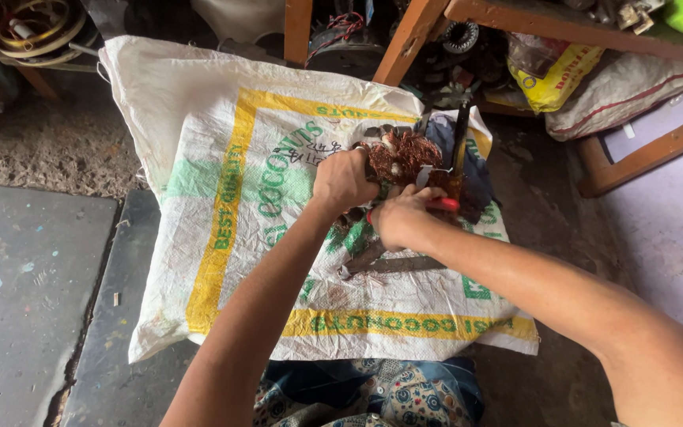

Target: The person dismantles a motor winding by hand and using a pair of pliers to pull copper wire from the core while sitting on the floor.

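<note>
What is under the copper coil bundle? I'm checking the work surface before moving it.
The copper coil bundle lies on a white woven sack spread on the floor. A dark cloth shows beside it. The left hand and right hand cover its near underside.

Your left hand (344,180) presses on the near side of a motor stator (405,158) packed with copper-coloured winding, which sits on a white woven sack (223,158) with yellow and green print, spread over the floor. Your right hand (399,217) closes its grip on a red-handled tool (442,204) whose tip meets the winding. A dark flat metal tool (389,262) lies on the sack just beneath your right wrist. Wooden frame legs (406,35) stand beyond the sack, with a yellow bag (551,79) behind them.
</note>
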